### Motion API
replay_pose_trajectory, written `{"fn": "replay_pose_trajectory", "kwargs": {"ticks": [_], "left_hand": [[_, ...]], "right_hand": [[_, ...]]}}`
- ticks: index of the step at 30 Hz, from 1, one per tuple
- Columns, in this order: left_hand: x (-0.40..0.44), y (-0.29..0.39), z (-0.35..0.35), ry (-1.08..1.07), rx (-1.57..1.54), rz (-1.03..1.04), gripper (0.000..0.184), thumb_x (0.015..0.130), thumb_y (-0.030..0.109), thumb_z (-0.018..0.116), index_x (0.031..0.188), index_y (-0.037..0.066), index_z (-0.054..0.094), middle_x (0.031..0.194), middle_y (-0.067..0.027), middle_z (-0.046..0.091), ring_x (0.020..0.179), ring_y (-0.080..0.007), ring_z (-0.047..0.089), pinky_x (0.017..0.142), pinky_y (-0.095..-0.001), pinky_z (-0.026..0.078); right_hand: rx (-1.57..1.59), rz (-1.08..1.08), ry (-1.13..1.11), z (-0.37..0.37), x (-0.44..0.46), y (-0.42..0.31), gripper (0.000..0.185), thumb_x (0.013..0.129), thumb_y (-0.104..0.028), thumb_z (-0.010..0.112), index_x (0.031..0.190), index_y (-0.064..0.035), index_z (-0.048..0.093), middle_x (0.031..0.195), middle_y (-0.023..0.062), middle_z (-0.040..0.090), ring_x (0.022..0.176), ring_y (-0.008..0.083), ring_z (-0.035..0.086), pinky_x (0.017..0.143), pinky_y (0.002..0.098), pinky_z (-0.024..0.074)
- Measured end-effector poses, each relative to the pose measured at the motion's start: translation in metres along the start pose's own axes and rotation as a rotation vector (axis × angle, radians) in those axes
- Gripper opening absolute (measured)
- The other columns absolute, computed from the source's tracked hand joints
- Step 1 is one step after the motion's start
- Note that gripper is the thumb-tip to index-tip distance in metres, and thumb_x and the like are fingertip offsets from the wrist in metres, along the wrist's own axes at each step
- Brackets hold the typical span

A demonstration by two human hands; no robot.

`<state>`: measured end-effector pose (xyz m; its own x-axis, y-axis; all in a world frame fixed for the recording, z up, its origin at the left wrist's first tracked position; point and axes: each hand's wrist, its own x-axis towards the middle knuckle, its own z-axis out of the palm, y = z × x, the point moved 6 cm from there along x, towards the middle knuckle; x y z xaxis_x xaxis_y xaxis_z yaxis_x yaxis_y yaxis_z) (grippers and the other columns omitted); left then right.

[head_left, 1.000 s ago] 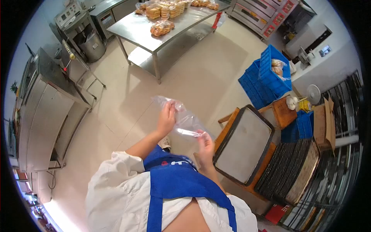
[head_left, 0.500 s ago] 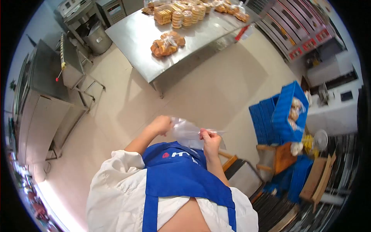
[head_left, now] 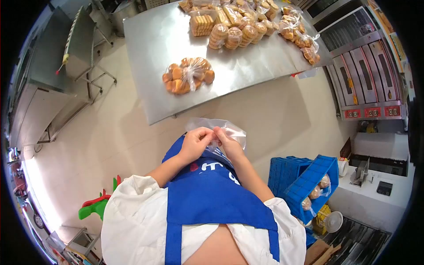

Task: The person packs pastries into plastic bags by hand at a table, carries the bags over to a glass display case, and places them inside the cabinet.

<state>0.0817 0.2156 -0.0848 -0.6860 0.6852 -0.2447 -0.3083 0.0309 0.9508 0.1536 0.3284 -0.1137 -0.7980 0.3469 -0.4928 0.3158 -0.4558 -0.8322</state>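
Note:
In front of my apron, a clear plastic bag (head_left: 237, 132) hangs between my hands, spreading out beyond the fingers. My left hand (head_left: 196, 143) is closed, thumb and fingers pinching the bag's near edge. Close against it, my right hand (head_left: 229, 143) pinches the same edge with its thumb raised. The fingertips of both hands nearly touch, and exactly where each grips is partly hidden. Ahead on the steel table (head_left: 150, 84) lies a tied clear bag of small bread rolls (head_left: 179, 84).
Bagged round biscuits (head_left: 234, 37) and sliced bread (head_left: 202, 25) stand at the table's back, with more bagged rolls (head_left: 304, 42) at its right. Blue crates (head_left: 289, 176) with bagged buns (head_left: 316, 191) are at my right. A deck oven (head_left: 364, 73) stands far right.
My hands have come together at the bag; the left hand moved right toward the right hand. The view has turned and the table appears nearer.

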Motion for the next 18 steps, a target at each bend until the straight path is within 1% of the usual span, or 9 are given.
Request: {"fn": "replay_pose_trajectory", "kwargs": {"ticks": [1, 3, 7, 8, 9, 11, 12, 15, 18], "left_hand": [[0.020, -0.012, 0.005, 0.028, -0.315, -0.239, 0.016, 0.095, 0.016, 0.053, 0.098, 0.003, 0.062, 0.093, -0.0083, 0.066, 0.088, -0.0165, 0.063, 0.076, -0.0339, 0.054], [0.062, -0.013, 0.002, 0.055, -0.864, -0.587, 0.018, 0.098, 0.020, 0.045, 0.088, 0.008, 0.054, 0.078, -0.0027, 0.060, 0.076, -0.0145, 0.062, 0.074, -0.0331, 0.055], [0.138, 0.029, -0.019, -0.489, -1.532, -0.399, 0.021, 0.100, 0.020, 0.042, 0.083, 0.011, 0.052, 0.065, 0.0064, 0.052, 0.058, -0.0068, 0.054, 0.068, -0.0256, 0.051], [0.150, 0.026, -0.019, -0.438, -1.320, -0.392, 0.017, 0.097, 0.019, 0.045, 0.085, 0.008, 0.053, 0.066, 0.0054, 0.054, 0.058, -0.0114, 0.056, 0.064, -0.0284, 0.051], [0.158, 0.024, -0.003, -0.429, -1.329, -0.391, 0.017, 0.097, 0.019, 0.045, 0.085, 0.008, 0.053, 0.066, 0.0054, 0.054, 0.058, -0.0114, 0.056, 0.064, -0.0284, 0.051], [0.181, 0.053, 0.018, 0.061, 0.124, 0.234, 0.018, 0.096, 0.018, 0.049, 0.090, 0.005, 0.060, 0.072, 0.0018, 0.059, 0.062, -0.0145, 0.057, 0.060, -0.0294, 0.048], [0.189, 0.065, 0.043, -0.084, 0.210, 0.223, 0.015, 0.092, 0.015, 0.052, 0.092, 0.004, 0.062, 0.074, -0.0007, 0.061, 0.065, -0.0163, 0.058, 0.062, -0.0310, 0.048], [0.206, 0.133, 0.054, -0.111, 0.552, 0.378, 0.013, 0.084, 0.010, 0.058, 0.094, 0.005, 0.064, 0.081, -0.0068, 0.064, 0.072, -0.0221, 0.061, 0.066, -0.0341, 0.049], [0.210, 0.212, 0.011, 0.433, 0.949, 0.717, 0.023, 0.071, 0.004, 0.062, 0.093, 0.009, 0.065, 0.084, -0.0102, 0.065, 0.076, -0.0306, 0.062, 0.068, -0.0421, 0.051]], "right_hand": [[-0.009, 0.003, 0.002, -0.015, 0.014, -0.015, 0.027, 0.085, -0.030, 0.065, 0.086, -0.0026, 0.065, 0.075, 0.0050, 0.063, 0.066, 0.0122, 0.055, 0.059, 0.0303, 0.0439], [-0.876, -0.523, 0.074, -0.057, 0.024, -0.075, 0.030, 0.081, -0.029, 0.068, 0.069, -0.0028, 0.061, 0.061, 0.0117, 0.057, 0.054, 0.0173, 0.052, 0.051, 0.0361, 0.0411], [-1.302, -0.178, 0.618, -0.182, 0.049, -0.118, 0.025, 0.076, -0.024, 0.070, 0.070, -0.0016, 0.061, 0.060, 0.0181, 0.058, 0.054, 0.0289, 0.058, 0.052, 0.0393, 0.0446], [-1.304, -0.163, 0.613, -0.186, 0.056, -0.117, 0.025, 0.076, -0.024, 0.070, 0.070, -0.0016, 0.061, 0.060, 0.0181, 0.058, 0.054, 0.0289, 0.058, 0.052, 0.0393, 0.0446], [-1.513, -0.528, 0.614, -0.170, 0.062, -0.132, 0.023, 0.075, -0.024, 0.071, 0.078, -0.0018, 0.063, 0.062, 0.0190, 0.059, 0.058, 0.0300, 0.060, 0.054, 0.0394, 0.0462], [-1.537, -1.007, 0.508, -0.097, 0.074, -0.176, 0.026, 0.075, -0.022, 0.071, 0.091, -0.0031, 0.066, 0.066, 0.0191, 0.062, 0.063, 0.0307, 0.064, 0.057, 0.0397, 0.0489], [-1.380, -1.089, 0.421, -0.065, 0.088, -0.203, 0.028, 0.075, -0.020, 0.071, 0.098, -0.0043, 0.066, 0.068, 0.0184, 0.063, 0.065, 0.0305, 0.065, 0.059, 0.0399, 0.0499], [-1.109, -0.603, 0.093, -0.099, 0.158, -0.215, 0.021, 0.077, -0.016, 0.070, 0.095, -0.0050, 0.067, 0.069, 0.0145, 0.065, 0.064, 0.0292, 0.065, 0.058, 0.0403, 0.0495], [-1.259, -0.779, 0.391, -0.128, 0.164, -0.316, 0.013, 0.082, -0.013, 0.064, 0.092, -0.0047, 0.067, 0.066, 0.0115, 0.064, 0.060, 0.0279, 0.063, 0.054, 0.0371, 0.0479]]}}
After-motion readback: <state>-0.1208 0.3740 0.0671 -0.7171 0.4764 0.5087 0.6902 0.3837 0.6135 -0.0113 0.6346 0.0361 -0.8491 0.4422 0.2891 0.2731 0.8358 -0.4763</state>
